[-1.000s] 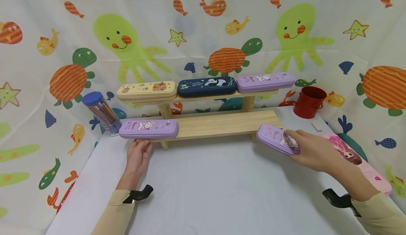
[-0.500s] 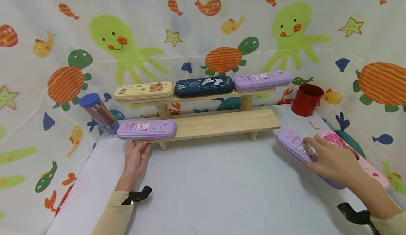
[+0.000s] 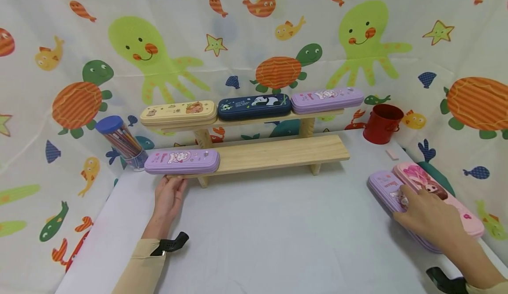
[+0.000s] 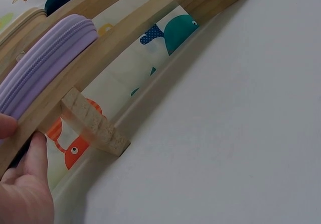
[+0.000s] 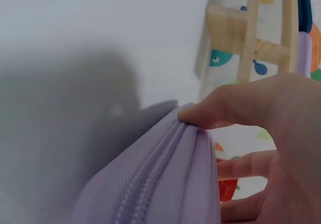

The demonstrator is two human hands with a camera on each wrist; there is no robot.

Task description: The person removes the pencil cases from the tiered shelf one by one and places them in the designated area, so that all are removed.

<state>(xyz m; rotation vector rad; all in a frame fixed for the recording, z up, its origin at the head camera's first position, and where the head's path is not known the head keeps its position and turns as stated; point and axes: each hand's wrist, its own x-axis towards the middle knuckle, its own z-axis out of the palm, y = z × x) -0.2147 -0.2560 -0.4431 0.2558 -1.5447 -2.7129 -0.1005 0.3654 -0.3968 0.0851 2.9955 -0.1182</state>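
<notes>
My right hand (image 3: 432, 217) holds a purple zip pencil case (image 3: 386, 190) at the right of the table, beside a flat pink pencil case (image 3: 448, 197) with a doll picture. In the right wrist view the thumb (image 5: 200, 114) presses the zipped side (image 5: 150, 179), with fingers on the far side. Whether this case touches the table I cannot tell. At the left, my left hand (image 3: 168, 197) grips the front edge of the two-tier wooden shelf (image 3: 278, 154). Just above it, a purple pencil case (image 3: 181, 161) lies on the lower board's left end.
On the upper board lie a cream pencil case (image 3: 178, 113), a navy panda pencil case (image 3: 254, 107) and a purple pencil case (image 3: 327, 100). A tub of colored pencils (image 3: 122, 143) stands left of the shelf. A red bucket (image 3: 382, 124) and pink eraser (image 3: 392, 154) are at the right.
My right hand has carried the purple pencil case rightward and toward me, away from the shelf's right end to beside the pink case. My left hand has stayed at the shelf edge.
</notes>
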